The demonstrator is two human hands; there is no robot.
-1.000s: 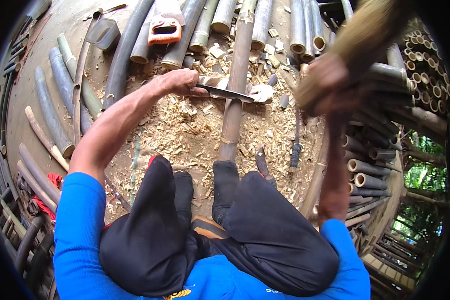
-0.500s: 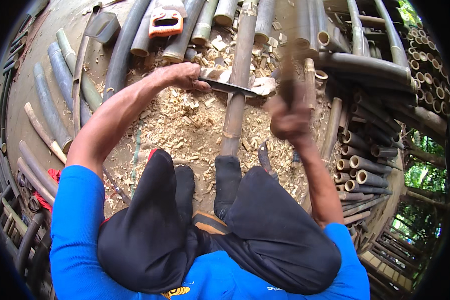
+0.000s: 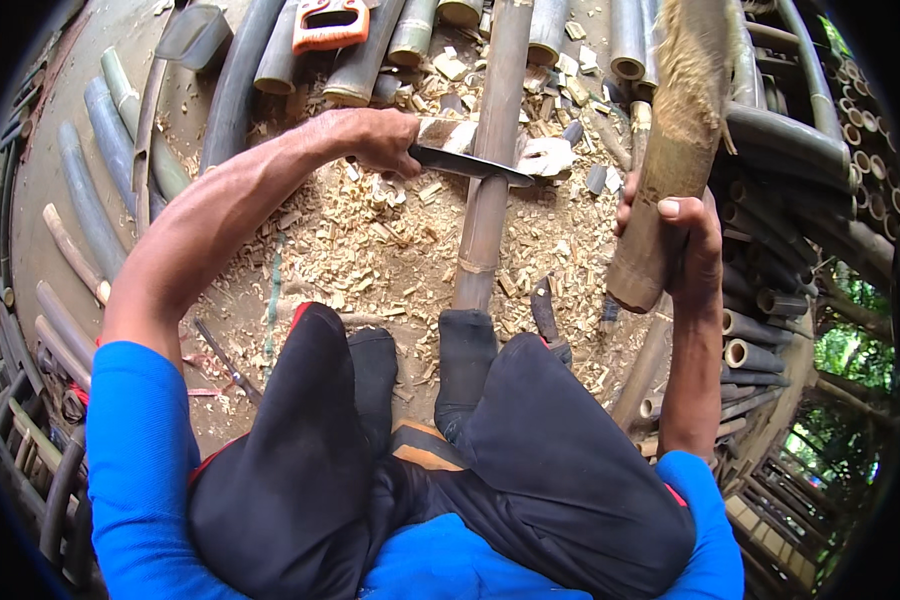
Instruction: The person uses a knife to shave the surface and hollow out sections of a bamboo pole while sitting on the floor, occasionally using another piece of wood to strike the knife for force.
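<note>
My left hand is closed around the handle of a large knife. Its dark blade lies crosswise on a brown bamboo pole, which runs away from me between my feet. A pale, chipped wooden block shows under the pole on both sides. In my right hand, raised at the right, is a thick bamboo club with a frayed, battered face. The club is apart from the knife. My dark-socked foot is at the pole's near end.
Wood chips cover the ground. A saw with an orange handle and a clear plastic container lie at the far left. A curved blade is near my right knee. Cut bamboo lengths lie left; more bamboo tubes are stacked right.
The bamboo club, blurred before, is now clearly seen farther right, lifted with my right hand. The knife still rests across the pole; my view has shifted slightly.
</note>
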